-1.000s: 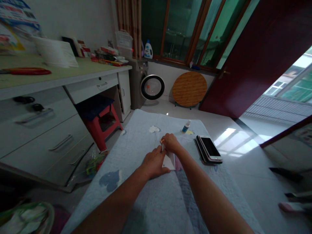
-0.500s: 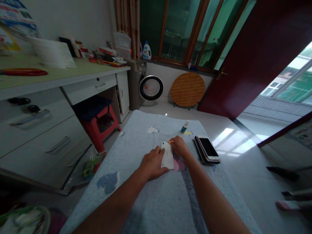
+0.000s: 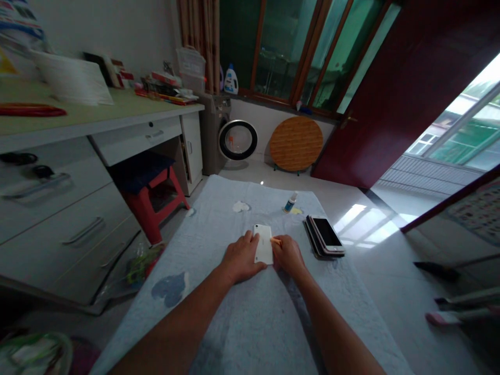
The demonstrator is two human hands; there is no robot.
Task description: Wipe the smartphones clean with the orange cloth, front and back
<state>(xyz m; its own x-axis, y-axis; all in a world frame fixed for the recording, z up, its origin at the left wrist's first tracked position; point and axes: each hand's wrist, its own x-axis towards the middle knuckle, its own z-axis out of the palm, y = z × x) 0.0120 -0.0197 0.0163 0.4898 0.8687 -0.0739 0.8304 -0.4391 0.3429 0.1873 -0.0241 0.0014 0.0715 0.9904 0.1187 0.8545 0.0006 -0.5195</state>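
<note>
My left grip (image 3: 240, 258) clasps the phone (image 3: 264, 246); my right grip (image 3: 289, 253), pinching an orange piece (image 3: 276, 240), apparently works its right edge, next requiring steady support.

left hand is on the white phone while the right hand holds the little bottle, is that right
The right hand holds a small orange item, not the little bottle, as the head view shows. The left hand is indeed on the white phone.

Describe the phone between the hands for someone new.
Find the blue cloth in front. Near its middle, between left hand and right hand, lies the white phone. Unlike the stack to the right, dark screen up, it lies alone, back up.
</note>
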